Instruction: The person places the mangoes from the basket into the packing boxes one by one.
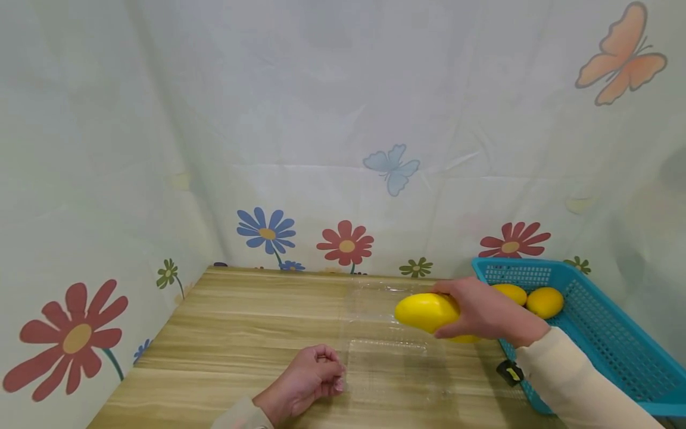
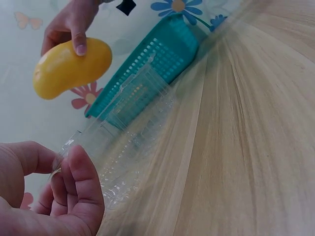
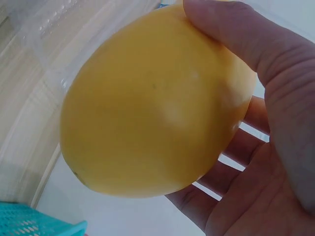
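Note:
A large yellow fruit (image 1: pixel 427 312) is gripped by my right hand (image 1: pixel 485 313), held above the right side of a clear plastic container (image 1: pixel 393 363). In the right wrist view the thumb lies over the fruit (image 3: pixel 157 108) and the fingers curl beneath it. My left hand (image 1: pixel 311 379) pinches the left edge of the clear container between thumb and curled fingers; the left wrist view shows this hand (image 2: pixel 59 191) at the container's edge (image 2: pixel 71 140). The container stands open, its lid part (image 1: pixel 375 301) lying toward the back.
A blue-green basket (image 1: pixel 616 322) stands at the right, with two yellow fruits (image 1: pixel 545 302) at its back left. The wooden table (image 1: pixel 241 322) reaches back to a curtain (image 1: pixel 321 119) printed with flowers and butterflies. A small black object (image 1: pixel 510 373) is beside the right wrist.

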`<state>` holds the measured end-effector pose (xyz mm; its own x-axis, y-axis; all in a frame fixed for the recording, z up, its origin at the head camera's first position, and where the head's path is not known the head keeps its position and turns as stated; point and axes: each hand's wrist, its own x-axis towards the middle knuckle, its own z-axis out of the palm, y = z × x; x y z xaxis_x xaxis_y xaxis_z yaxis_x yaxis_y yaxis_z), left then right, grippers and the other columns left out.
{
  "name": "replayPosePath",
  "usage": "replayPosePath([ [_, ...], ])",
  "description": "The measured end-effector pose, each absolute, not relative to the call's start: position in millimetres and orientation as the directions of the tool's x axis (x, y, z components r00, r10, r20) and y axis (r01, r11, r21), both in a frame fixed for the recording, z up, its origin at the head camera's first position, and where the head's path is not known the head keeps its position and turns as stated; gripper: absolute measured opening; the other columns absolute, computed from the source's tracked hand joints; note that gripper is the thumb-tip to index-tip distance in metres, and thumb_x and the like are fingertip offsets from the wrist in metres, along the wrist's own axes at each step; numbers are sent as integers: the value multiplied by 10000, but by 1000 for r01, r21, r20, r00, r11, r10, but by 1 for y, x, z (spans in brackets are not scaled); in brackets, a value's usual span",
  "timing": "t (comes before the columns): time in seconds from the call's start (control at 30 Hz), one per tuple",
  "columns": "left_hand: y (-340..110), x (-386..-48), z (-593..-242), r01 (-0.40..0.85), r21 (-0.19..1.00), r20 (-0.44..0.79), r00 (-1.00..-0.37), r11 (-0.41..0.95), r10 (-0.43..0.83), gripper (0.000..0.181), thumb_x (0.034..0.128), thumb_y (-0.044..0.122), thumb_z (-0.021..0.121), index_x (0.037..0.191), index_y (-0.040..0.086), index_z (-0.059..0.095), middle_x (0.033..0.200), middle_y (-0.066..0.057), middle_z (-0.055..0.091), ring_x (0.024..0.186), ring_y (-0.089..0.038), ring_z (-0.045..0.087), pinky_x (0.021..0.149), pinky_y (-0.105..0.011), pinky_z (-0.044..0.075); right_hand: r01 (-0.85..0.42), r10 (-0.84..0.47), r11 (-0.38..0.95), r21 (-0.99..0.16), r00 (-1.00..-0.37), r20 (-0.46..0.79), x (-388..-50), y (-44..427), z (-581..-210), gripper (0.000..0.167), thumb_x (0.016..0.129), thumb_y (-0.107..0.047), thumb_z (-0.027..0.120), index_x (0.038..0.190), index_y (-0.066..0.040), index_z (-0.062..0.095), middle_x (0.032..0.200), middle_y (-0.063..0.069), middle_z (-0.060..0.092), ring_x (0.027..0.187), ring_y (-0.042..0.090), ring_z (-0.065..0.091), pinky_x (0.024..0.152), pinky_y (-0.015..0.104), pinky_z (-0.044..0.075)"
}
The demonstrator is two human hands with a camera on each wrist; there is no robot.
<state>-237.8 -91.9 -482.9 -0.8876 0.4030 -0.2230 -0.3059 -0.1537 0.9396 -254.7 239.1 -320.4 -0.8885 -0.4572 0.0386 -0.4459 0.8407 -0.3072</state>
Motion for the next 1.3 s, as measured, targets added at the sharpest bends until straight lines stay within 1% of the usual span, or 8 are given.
replayPosePath([
  [0.23, -92, -238, -482, -310, 938, -228, -889, -155, 398, 184, 904, -50, 616, 941, 79, 491, 778, -23, 595, 646, -106, 594, 636, -241, 564, -501, -500, 815, -293, -862, 82, -259, 227, -328, 642, 742, -471, 894, 1258, -163, 668, 1061, -100, 694, 845, 63, 580, 758, 285, 542],
  [0.37, -92, -238, -481, -313, 938, -234, -888, -149, 396, 182, 904, -47, 614, 938, 84, 493, 782, -20, 602, 648, -103, 596, 638, -240, 565, -501, -499, 815, -293, -862, 87, -262, 217, -335, 608, 741, -446, 903, 1231, -170, 670, 1040, -103, 685, 852, 75, 577, 774, 298, 543],
  [0.57, -92, -237, -479, -317, 938, -240, -885, -138, 398, 175, 911, -35, 616, 949, 83, 491, 789, -22, 604, 655, -110, 594, 648, -245, 570, -473, -473, 826, -307, -877, 78, -265, 200, -346, 579, 729, -383, 924, 1209, -176, 675, 1059, -93, 688, 893, 98, 581, 831, 335, 554],
  [0.8, -92, -238, -480, -323, 937, -249, -885, -134, 394, 173, 915, -25, 623, 948, 89, 497, 777, -12, 604, 653, -113, 591, 642, -245, 570, -518, -509, 808, -281, -853, 112, -266, 188, -361, 556, 719, -356, 928, 1183, -162, 690, 1047, -83, 700, 886, 106, 571, 829, 352, 548],
  [0.97, -91, -239, -483, -319, 939, -245, -885, -132, 396, 175, 911, -26, 623, 952, 89, 498, 774, -10, 603, 652, -115, 590, 642, -248, 569, -504, -498, 815, -287, -862, 100, -267, 182, -367, 571, 717, -362, 930, 1197, -169, 687, 1062, -73, 706, 887, 114, 577, 830, 362, 549],
  [1.13, -92, -240, -483, -319, 939, -245, -883, -128, 399, 174, 911, -22, 623, 959, 86, 496, 783, -15, 599, 657, -118, 586, 645, -251, 569, -480, -482, 823, -305, -873, 74, -269, 178, -374, 558, 709, -355, 939, 1175, -175, 691, 1047, -74, 701, 880, 117, 574, 847, 378, 554],
  [1.3, -91, -239, -483, -320, 939, -246, -884, -130, 397, 178, 907, -23, 626, 958, 85, 494, 784, -14, 596, 655, -120, 582, 641, -252, 567, -493, -494, 816, -300, -866, 79, -273, 176, -384, 557, 703, -338, 943, 1168, -157, 695, 1057, -61, 710, 891, 116, 575, 877, 379, 564],
])
